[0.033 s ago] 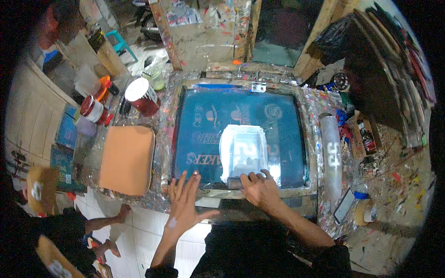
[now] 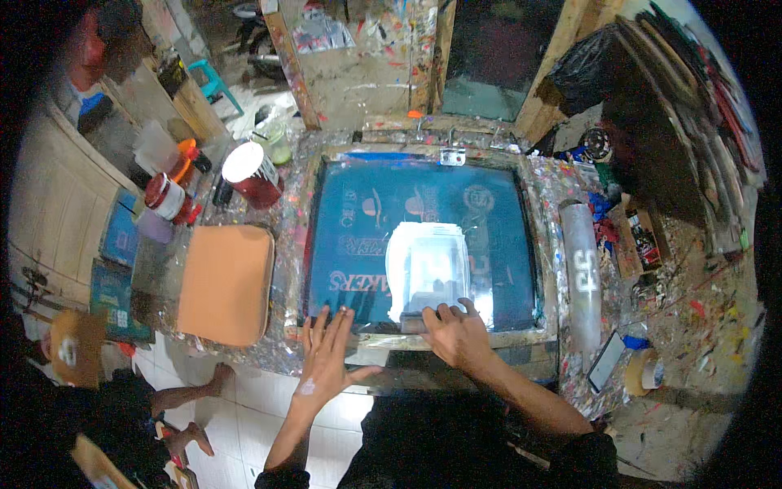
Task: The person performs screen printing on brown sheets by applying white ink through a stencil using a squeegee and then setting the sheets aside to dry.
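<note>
A framed teal printing screen with reversed designs lies on the bench before me, a patch of thick white ink on its middle right. My right hand is closed on a grey squeegee at the near end of the ink. My left hand rests with fingers spread on the lower left edge of the screen and holds nothing. An orange rounded board lies left of the screen.
Red-and-white cans, a grey tube, a phone and a tape roll sit around the screen. Stacked boards lean at right. Another person's feet show at lower left, a teal stool behind.
</note>
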Motion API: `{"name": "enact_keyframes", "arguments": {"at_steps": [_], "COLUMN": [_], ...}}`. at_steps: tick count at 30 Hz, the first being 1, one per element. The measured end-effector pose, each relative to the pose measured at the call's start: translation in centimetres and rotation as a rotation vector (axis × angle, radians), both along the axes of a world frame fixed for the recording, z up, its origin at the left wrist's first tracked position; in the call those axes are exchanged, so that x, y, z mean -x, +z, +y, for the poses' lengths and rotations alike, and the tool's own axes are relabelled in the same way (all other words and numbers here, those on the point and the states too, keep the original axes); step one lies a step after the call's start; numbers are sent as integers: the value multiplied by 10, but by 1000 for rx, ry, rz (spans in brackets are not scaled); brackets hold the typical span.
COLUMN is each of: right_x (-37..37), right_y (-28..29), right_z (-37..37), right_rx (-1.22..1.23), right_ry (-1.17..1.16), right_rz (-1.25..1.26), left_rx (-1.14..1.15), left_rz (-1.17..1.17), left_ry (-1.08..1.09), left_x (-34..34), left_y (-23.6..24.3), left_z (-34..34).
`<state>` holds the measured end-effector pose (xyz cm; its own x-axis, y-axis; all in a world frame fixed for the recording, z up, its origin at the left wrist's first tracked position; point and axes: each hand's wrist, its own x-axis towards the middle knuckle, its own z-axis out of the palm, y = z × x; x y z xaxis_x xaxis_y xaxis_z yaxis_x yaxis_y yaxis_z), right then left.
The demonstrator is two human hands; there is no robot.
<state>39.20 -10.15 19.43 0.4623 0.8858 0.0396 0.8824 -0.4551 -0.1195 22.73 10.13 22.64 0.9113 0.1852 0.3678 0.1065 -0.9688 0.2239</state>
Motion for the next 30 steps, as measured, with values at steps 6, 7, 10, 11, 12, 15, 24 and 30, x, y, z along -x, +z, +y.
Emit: {"name": "enact_keyframes", "arguments": {"at_steps": [6,7,10,11,12,15,24,30], "right_x": [5,10,32,32,31,0,-75,-98], "right_y": [10,8,18,31,43,88,215,243], "right_z": [1,0,-1,1,5,19,60,68], "right_rx": [-211,-240,-344,-414,-473,-612,-702,-605], "right_ry": [-159,-194,-258,-260,-249,-151,-88,-111], "right_rz": [-138,-136,-133,-181,-220,-401,-518,-411], "left_rx": [-90,-108,-129,-161,-183,-186,391,352], "left_rz": [-67,-81,-64,-96,-119,-160,-463,41], "left_ry": [-76,-78,-74,-77,-67,72,190,386], "left_x": [2,2,5,2,0,-13,-164,-235], "left_y": [-67,-62,-40,-23,-5,64,-54,-123], "left_z": [36,38,41,44,48,43,26,38]}}
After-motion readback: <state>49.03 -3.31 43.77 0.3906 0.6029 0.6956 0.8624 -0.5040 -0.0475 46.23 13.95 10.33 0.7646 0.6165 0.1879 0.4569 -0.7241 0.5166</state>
